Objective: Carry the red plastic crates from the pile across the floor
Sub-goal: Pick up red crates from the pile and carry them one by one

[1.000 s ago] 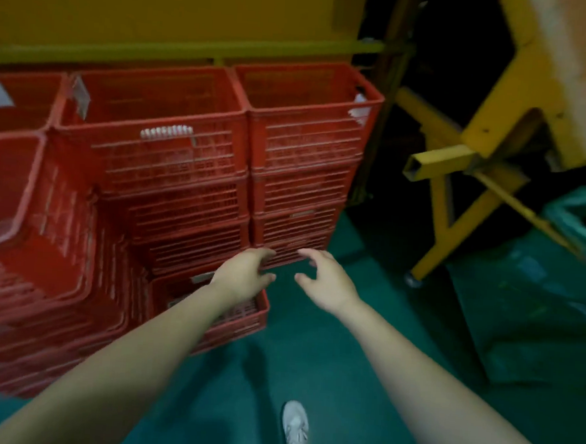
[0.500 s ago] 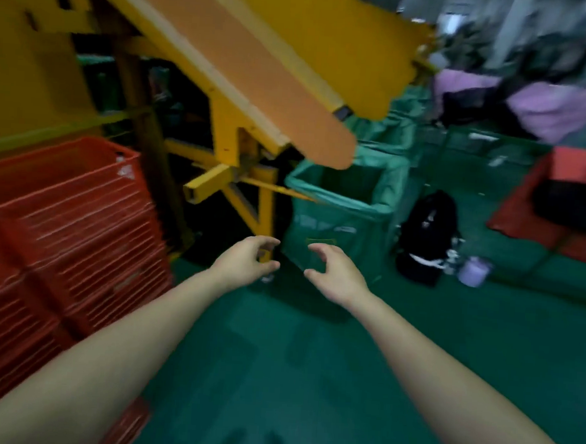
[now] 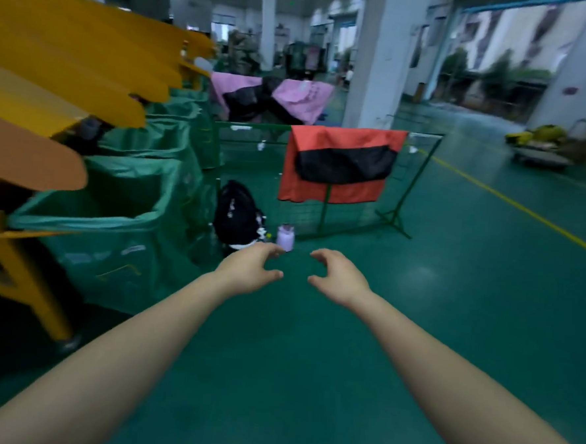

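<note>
Green floor (image 3: pixel 310 360) lay wide in front of the person. Both arms reached forward. The left hand (image 3: pixel 251 270) and the right hand (image 3: pixel 341 276) were side by side, a little apart, neither one farther out. The fingers (image 3: pixel 269 251) were loosely curled and held nothing. No red crates showed anywhere, so which way they lay from the hands could not be told. Green bins (image 3: pixel 118 245) stood on the left, with a black bag (image 3: pixel 237 215) just past the left hand.

A backpack (image 3: pixel 237 211) and a bottle (image 3: pixel 285 239) stand before the mesh fence (image 3: pixel 422 168), bins (image 3: pixel 89 222) to their left.
</note>
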